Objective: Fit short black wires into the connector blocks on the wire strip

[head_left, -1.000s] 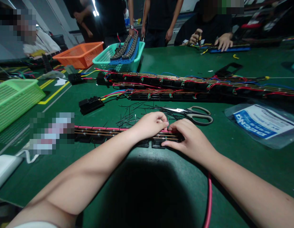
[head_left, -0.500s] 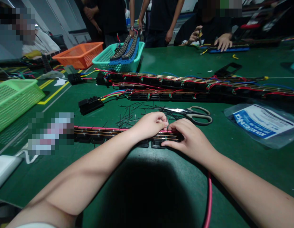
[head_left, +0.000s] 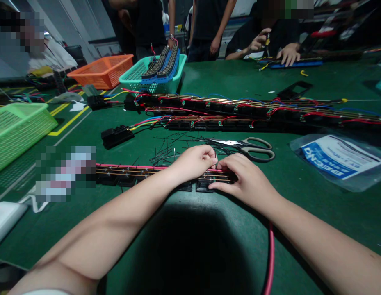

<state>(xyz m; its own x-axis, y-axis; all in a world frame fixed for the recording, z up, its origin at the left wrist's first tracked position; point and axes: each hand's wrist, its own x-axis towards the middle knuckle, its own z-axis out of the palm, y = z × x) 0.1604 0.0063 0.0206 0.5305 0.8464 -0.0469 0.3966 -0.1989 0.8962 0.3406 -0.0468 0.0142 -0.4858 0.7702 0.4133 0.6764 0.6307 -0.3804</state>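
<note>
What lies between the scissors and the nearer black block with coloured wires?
In the head view, thin black strips lie scattered on the table between the scissors and that block.

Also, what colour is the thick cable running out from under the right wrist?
Pinkish red. The thick cable shows best in the head view, near the bottom edge.

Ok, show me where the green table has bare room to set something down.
Bare table lies between the teal basket and blue strip, beyond the wired bars; between the left forearm and red cable, in shadow; and between the right forearm and plastic bag. It's crowded around the left hand and right hand, with black ties, scissors and the near bar.
</note>
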